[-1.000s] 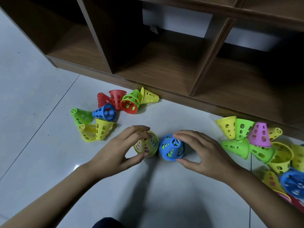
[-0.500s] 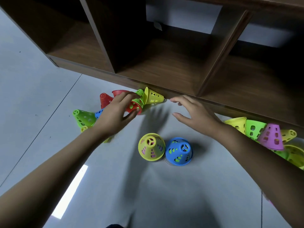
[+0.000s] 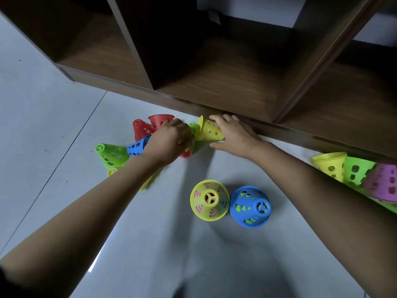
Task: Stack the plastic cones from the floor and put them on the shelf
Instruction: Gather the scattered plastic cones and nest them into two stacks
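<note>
- The left hand [image 3: 169, 143], at centre frame, lies knuckles-up over a heap of cones, its fingers bent down among them. Whether it grips one I cannot tell.
- The right hand [image 3: 234, 134] holds the tipped yellow cone [image 3: 209, 131] at its narrow end, fingers over the top and thumb underneath, right against the shelf's bottom edge.
- The cones are glossy moulded plastic, tapered and pierced with round and slotted holes.
- To the left of the left hand lie two red cones [image 3: 142, 127], a blue cone [image 3: 136, 146] and a green cone [image 3: 111, 154], all on their sides and touching.
- At lower centre stand a yellow stack [image 3: 209, 200] and a blue stack [image 3: 250, 207], narrow ends up and rims touching. Pink shows through the yellow's holes, green through the blue's.
- At the right edge a yellow [image 3: 330, 165], a green [image 3: 356, 173] and a purple cone [image 3: 384, 183] crowd together beside the right forearm.
- The shelf [image 3: 225, 82] is dark wood-grain board with open square bays across the top of the frame.
- The floor [image 3: 53, 125] is smooth pale-grey tile with thin seams, open at left and bottom.
</note>
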